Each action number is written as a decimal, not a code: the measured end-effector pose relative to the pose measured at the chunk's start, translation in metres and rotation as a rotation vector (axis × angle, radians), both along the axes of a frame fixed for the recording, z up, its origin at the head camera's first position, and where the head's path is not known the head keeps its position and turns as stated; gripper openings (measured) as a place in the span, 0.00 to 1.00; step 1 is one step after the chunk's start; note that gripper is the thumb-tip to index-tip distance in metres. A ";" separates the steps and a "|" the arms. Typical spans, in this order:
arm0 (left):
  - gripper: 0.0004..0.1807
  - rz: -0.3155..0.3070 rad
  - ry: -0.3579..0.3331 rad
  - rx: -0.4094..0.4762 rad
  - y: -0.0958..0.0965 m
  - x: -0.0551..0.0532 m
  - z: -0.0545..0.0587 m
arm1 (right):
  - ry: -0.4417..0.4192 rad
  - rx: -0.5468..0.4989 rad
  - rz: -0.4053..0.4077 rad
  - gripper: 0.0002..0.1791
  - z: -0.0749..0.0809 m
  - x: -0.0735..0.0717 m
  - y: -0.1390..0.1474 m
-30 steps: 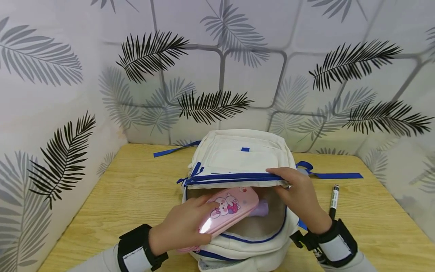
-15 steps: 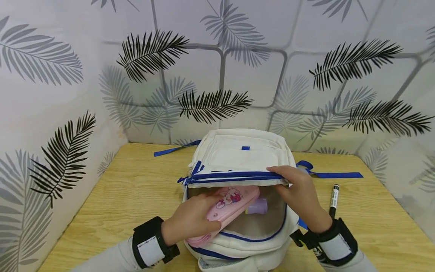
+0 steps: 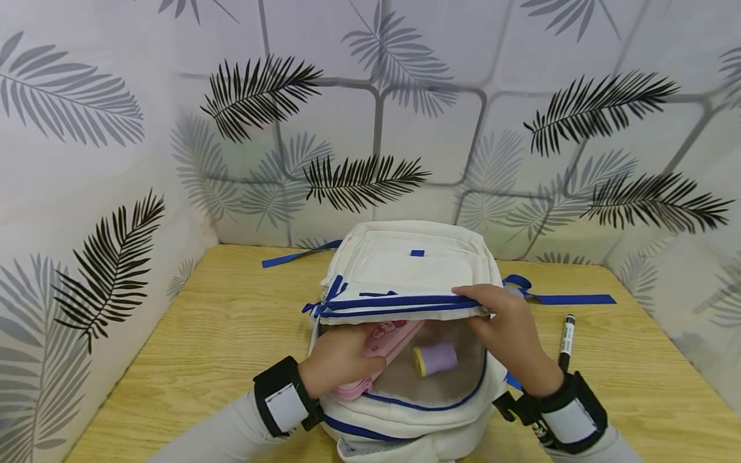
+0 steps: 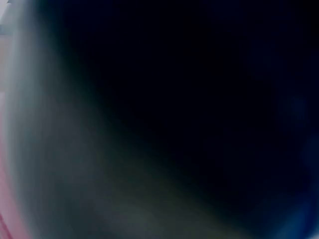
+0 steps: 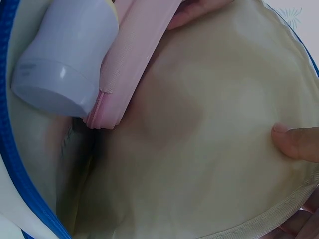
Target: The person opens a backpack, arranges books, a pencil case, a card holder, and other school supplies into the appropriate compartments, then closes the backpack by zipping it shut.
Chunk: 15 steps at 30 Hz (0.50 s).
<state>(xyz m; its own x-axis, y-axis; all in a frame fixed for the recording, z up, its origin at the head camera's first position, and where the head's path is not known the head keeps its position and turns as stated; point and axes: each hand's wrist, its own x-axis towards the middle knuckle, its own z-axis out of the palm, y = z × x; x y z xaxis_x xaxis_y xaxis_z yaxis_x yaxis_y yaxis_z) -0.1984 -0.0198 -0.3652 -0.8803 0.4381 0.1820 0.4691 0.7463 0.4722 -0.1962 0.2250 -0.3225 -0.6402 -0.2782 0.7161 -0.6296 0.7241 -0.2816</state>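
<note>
A white backpack point(image 3: 417, 263) with blue zips lies on the table, its main compartment open toward me. My left hand point(image 3: 341, 360) grips a pink pencil case point(image 3: 390, 344) with a cartoon print, partly inside the opening. My right hand point(image 3: 512, 331) pinches the raised flap at its right corner, thumb point(image 5: 296, 143) on the beige lining. Inside lies a purple bottle point(image 3: 440, 358) with a yellow end, beside the pencil case in the right wrist view. Dark blur fills most of the left wrist view; a pink strip shows at its left edge.
A black-and-white marker point(image 3: 568, 341) lies on the wooden table point(image 3: 231, 315) right of the backpack. Blue straps point(image 3: 573, 299) stretch out from the bag on both sides. Behind stands a leaf-patterned backdrop point(image 3: 428, 141).
My left hand has moved right and deeper into the backpack with the pencil case, which has turned steeper and slid further under the flap. More of the purple bottle shows. My right hand stays put.
</note>
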 end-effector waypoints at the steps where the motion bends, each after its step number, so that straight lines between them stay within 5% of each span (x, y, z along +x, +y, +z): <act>1: 0.40 0.000 0.007 -0.004 0.000 -0.001 -0.001 | 0.001 0.000 0.000 0.20 0.000 0.000 0.000; 7: 0.41 -0.052 0.070 -0.031 -0.005 -0.002 0.000 | 0.018 0.000 -0.008 0.20 0.002 -0.001 -0.001; 12: 0.40 -0.156 0.041 -0.143 -0.022 0.014 0.010 | 0.009 -0.001 -0.007 0.20 0.002 -0.001 -0.001; 15: 0.31 -0.246 0.101 -0.186 -0.035 0.023 0.017 | 0.016 0.000 -0.006 0.21 0.002 -0.001 -0.001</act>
